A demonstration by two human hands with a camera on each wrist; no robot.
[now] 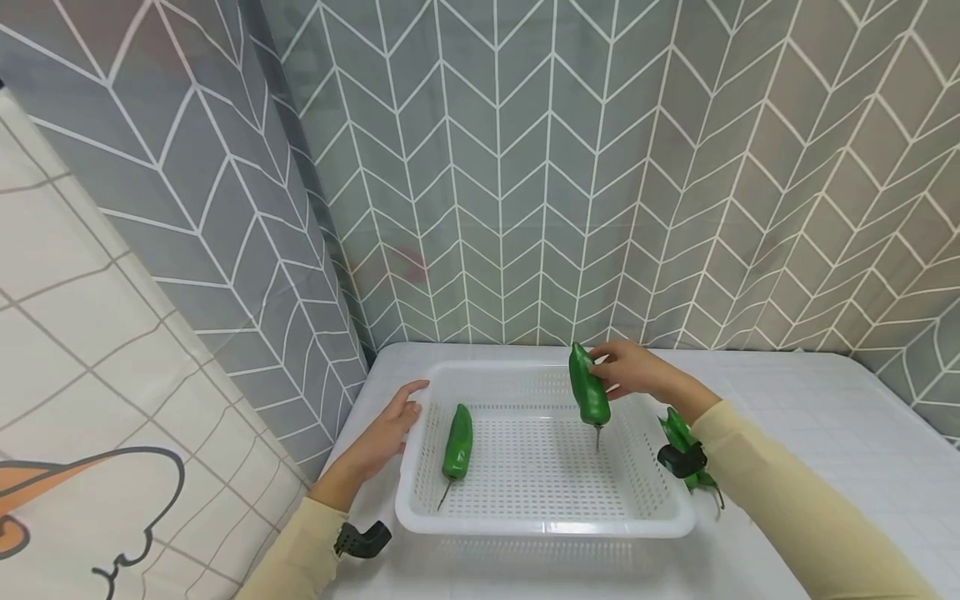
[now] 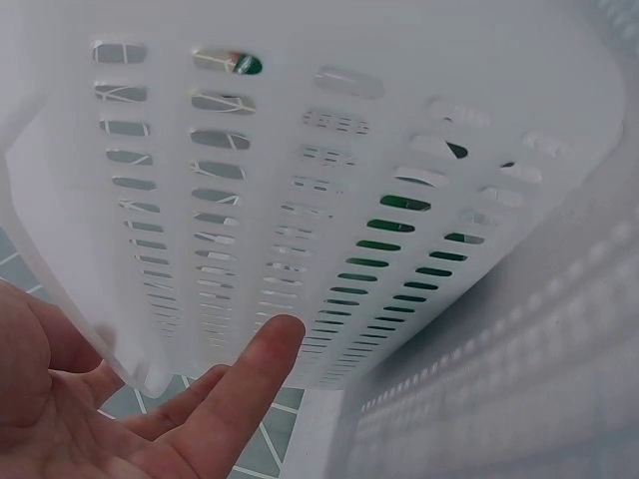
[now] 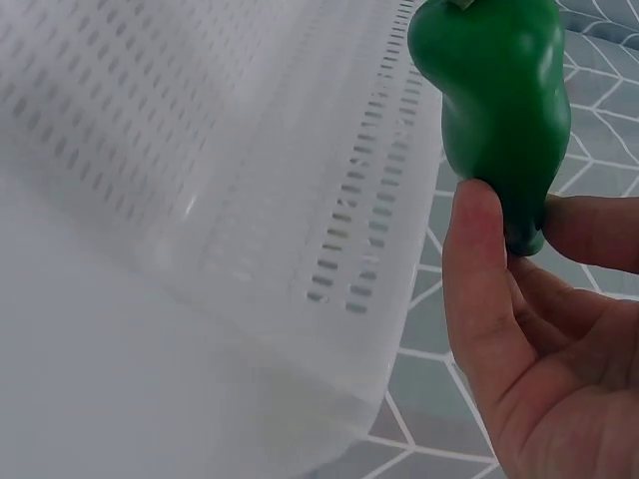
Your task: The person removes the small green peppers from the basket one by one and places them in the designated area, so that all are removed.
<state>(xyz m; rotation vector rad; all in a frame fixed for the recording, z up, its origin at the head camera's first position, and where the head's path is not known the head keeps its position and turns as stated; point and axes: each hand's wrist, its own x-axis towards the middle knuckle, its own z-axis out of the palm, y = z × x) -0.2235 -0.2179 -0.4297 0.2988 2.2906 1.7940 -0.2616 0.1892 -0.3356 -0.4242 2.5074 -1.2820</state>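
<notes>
A white perforated plastic basket point(image 1: 525, 527) stands on the table. At its left rim, my left hand point(image 1: 392, 425) grips the edge, its fingers on the rim and the outer wall. In the left wrist view, that hand point(image 2: 190, 409) lies close along the slotted side. Inside the basket, toward the left, lies one green pepper point(image 1: 458, 443), stem toward me. My right hand point(image 1: 633, 371) pinches another green pepper point(image 1: 588, 387) over the basket's right part, stem hanging down. The right wrist view shows fingertips and thumb at the narrow tip of this pepper point(image 3: 504, 100).
Several more green peppers point(image 1: 678, 433) lie on the white table point(image 1: 817, 433) just right of the basket, partly hidden by the right sleeve and its black wrist camera point(image 1: 682, 459). A grey chevron-patterned curtain point(image 1: 525, 167) rises behind the table; white patterned cloth point(image 1: 112, 350) hangs at left.
</notes>
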